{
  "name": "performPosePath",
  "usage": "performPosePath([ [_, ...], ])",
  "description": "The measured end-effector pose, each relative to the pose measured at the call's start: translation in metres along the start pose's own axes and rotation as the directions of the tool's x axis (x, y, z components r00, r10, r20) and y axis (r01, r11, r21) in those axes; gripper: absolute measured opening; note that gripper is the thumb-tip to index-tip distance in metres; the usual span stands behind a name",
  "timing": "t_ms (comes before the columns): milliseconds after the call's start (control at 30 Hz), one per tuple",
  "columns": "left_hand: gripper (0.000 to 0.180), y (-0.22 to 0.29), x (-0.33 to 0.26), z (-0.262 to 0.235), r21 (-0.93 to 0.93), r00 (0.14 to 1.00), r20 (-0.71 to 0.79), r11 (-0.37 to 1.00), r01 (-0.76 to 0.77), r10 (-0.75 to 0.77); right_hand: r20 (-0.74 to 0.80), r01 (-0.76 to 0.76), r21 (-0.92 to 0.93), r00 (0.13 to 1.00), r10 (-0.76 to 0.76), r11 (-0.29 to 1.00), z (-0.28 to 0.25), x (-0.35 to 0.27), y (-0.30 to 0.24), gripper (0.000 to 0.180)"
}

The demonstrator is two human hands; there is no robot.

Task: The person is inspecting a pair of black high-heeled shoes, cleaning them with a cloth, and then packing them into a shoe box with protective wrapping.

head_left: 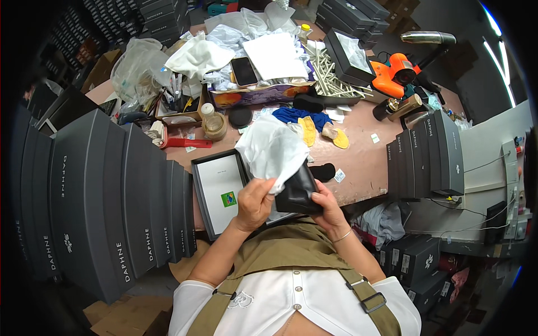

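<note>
Between my two hands, close to my apron, is a glossy black leather shoe (298,193); white tissue paper (272,148) covers part of it. My left hand (255,204) pinches a gathered edge of the tissue beside the shoe. On the other side, my right hand (329,208) is closed on the shoe, its thumb lying on top. An open dark shoebox (217,179) lies left of the shoe, with a white inside and a small green label. Just beyond my right hand sits a small black piece (322,172), partly hidden by the shoe.
Stacked grey shoeboxes (92,196) wall the table's left; more boxes (428,151) stand right. Farther back are a glass jar (213,122), yellow pads (308,131), blue cloth (294,116), a phone (244,71) on a filled carton, pale sticks (330,70) and an orange tool (389,78).
</note>
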State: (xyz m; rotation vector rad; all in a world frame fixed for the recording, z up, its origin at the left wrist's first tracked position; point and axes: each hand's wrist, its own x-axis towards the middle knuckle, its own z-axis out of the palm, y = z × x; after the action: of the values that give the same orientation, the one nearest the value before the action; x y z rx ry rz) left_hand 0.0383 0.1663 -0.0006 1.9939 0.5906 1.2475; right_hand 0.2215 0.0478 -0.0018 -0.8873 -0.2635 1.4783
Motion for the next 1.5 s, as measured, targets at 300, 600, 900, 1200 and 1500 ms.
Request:
performPosePath([
  [300,0.021,-0.012,0.019,-0.008,-0.077,0.987,-0.075,0.988,0.134,-0.14,0.219,-0.16,0.009,0.963,0.154,0.987,0.001,0.001,-0.023,0.067],
  [600,0.012,0.014,0.003,-0.012,-0.023,0.993,-0.121,1.0,-0.008,0.005,-0.057,0.187,0.04,0.981,-0.185,0.982,0.05,0.024,0.011,0.047],
  [900,0.043,0.039,0.009,0.009,-0.063,0.964,0.095,0.968,-0.244,0.249,-0.182,0.129,0.155,0.978,-0.1,0.979,0.056,0.013,0.018,0.028],
  [1200,0.038,0.067,-0.011,0.022,-0.162,0.988,0.156,0.986,0.044,-0.019,-0.083,0.154,-0.121,0.983,-0.165,0.981,0.009,0.033,0.045,0.036],
  [1500,0.043,0.069,-0.025,-0.012,-0.285,0.741,0.668,0.943,0.172,0.067,0.448,0.466,-0.882,0.783,-0.432,-0.07,0.008,0.043,0.006,0.049],
])
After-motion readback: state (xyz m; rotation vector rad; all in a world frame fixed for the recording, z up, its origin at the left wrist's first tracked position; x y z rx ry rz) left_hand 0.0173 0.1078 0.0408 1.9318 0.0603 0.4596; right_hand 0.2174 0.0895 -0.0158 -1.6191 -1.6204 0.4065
